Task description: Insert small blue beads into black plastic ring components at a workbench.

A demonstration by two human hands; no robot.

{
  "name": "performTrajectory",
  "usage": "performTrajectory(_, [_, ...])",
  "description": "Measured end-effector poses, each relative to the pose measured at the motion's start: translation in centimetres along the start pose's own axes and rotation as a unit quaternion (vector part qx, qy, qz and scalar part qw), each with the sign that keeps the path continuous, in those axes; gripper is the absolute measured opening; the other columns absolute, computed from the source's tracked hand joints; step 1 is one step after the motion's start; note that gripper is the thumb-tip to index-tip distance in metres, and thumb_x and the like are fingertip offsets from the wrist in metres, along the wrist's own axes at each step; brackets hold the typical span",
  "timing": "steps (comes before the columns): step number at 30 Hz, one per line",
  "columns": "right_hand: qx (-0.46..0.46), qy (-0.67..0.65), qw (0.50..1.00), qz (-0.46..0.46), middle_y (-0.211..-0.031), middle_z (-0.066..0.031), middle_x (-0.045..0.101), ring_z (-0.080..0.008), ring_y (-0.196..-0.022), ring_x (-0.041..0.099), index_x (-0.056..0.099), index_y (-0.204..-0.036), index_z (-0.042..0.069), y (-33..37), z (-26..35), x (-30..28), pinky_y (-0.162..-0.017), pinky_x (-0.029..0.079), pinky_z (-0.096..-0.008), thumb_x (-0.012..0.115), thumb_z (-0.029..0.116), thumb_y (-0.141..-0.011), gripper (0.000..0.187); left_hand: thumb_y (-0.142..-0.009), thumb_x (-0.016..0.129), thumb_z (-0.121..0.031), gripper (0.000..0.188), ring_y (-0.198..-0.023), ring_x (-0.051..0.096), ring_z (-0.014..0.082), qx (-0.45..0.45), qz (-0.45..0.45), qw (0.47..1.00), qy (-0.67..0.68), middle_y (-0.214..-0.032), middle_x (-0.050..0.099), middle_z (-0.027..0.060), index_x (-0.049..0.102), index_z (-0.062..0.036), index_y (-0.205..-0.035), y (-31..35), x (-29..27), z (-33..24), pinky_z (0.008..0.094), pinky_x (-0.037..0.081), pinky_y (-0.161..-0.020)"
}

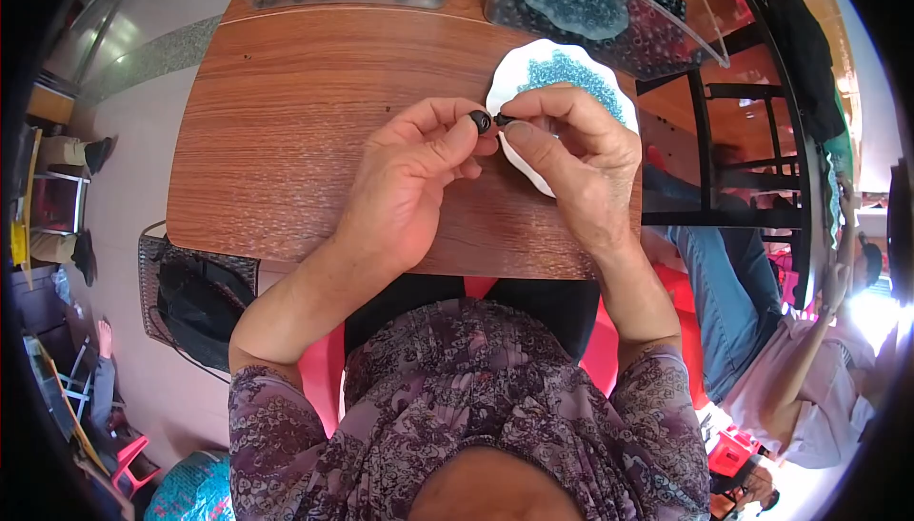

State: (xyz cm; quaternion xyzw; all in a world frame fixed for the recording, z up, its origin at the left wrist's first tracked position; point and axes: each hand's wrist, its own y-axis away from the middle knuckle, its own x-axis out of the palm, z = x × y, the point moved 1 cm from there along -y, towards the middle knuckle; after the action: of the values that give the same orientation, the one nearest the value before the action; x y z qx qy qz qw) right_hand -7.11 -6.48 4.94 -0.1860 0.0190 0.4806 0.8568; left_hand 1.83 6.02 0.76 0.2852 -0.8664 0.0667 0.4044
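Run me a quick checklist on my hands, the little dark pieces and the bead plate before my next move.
1. Left hand grip: ok, thumb and finger pinch a dark round piece.
2. Right hand grip: ok, thumb and finger pinch a small black piece.
3. The two pieces lined up: cannot tell, too small to see.
4. Plate close by: ok, the white plate sits partly under the right hand.
5. Blue beads on the plate: ok, where visible; the right hand hides part.
6. No stray bits on the tabletop: not ok, a dark speck lies near the left hand.
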Motion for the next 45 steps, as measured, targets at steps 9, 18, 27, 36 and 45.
performTrajectory(9, [-0.074, 0.052, 0.996, 0.018, -0.083, -0.0046, 0.062, -0.0111, -0.073, 0.056, 0.066, -0.086, 0.000, 0.1, -0.4, -0.1, -0.062, 0.044, -0.0228, 0.066, -0.008, -0.072, 0.016, -0.087, 0.060, -0.013, 0.020, -0.077, 0.054, 0.0072, -0.011, -0.016, 1.000, -0.008, -0.088, 0.061, 0.0016, 0.058, -0.0012, -0.102, 0.2, 0.1, 0.2, 0.0193, 0.040, -0.068])
performTrajectory(18, [-0.020, 0.055, 0.998, 0.006, -0.088, -0.0036, 0.061, -0.0116, -0.084, 0.056, 0.065, -0.087, -0.001, 0.6, 0.1, -0.1, -0.073, 0.044, -0.0220, 0.065, -0.008, -0.073, 0.016, -0.086, 0.060, -0.010, 0.019, -0.069, 0.050, 0.0071, -0.012, -0.018, 1.000, 0.011, -0.084, 0.060, 0.0024, 0.058, 0.0013, -0.101, 0.2, 0.2, 0.7, 0.0191, 0.040, -0.065])
performTrajectory(27, [-0.004, 0.020, 0.999, 0.032, -0.085, -0.0057, 0.062, -0.0120, -0.080, 0.056, 0.065, -0.083, -0.002, 0.3, -0.1, -0.7, -0.070, 0.045, -0.0230, 0.068, -0.011, -0.067, 0.018, -0.086, 0.060, -0.010, 0.017, -0.068, 0.050, 0.0085, -0.054, -0.008, 0.998, 0.031, -0.084, 0.060, 0.0047, 0.059, 0.0029, -0.097, 0.1, 0.2, 0.8, 0.0201, 0.040, -0.064])
performTrajectory(36, [0.183, -0.119, 0.970, 0.110, -0.079, -0.0055, 0.063, -0.0114, -0.070, 0.058, 0.067, -0.085, -0.001, -0.8, -0.4, -2.0, -0.065, 0.049, -0.0225, 0.071, -0.011, -0.060, 0.027, -0.085, 0.060, -0.008, 0.014, -0.066, 0.050, 0.0085, -0.029, 0.006, 0.999, -0.021, -0.078, 0.060, 0.0050, 0.061, 0.0031, -0.094, 0.0, 0.4, 1.1, 0.0205, 0.040, -0.061])
performTrajectory(45, [0.245, -0.051, 0.945, 0.210, -0.070, -0.0026, 0.063, -0.0092, -0.068, 0.059, 0.069, -0.089, 0.000, -1.8, 0.5, -2.2, -0.063, 0.049, -0.0222, 0.068, -0.010, -0.062, 0.028, -0.085, 0.059, -0.008, 0.013, -0.058, 0.052, 0.0093, -0.063, 0.058, 0.995, -0.059, -0.076, 0.060, 0.0056, 0.060, 0.0041, -0.091, 0.0, 0.0, 1.3, 0.0207, 0.043, -0.056])
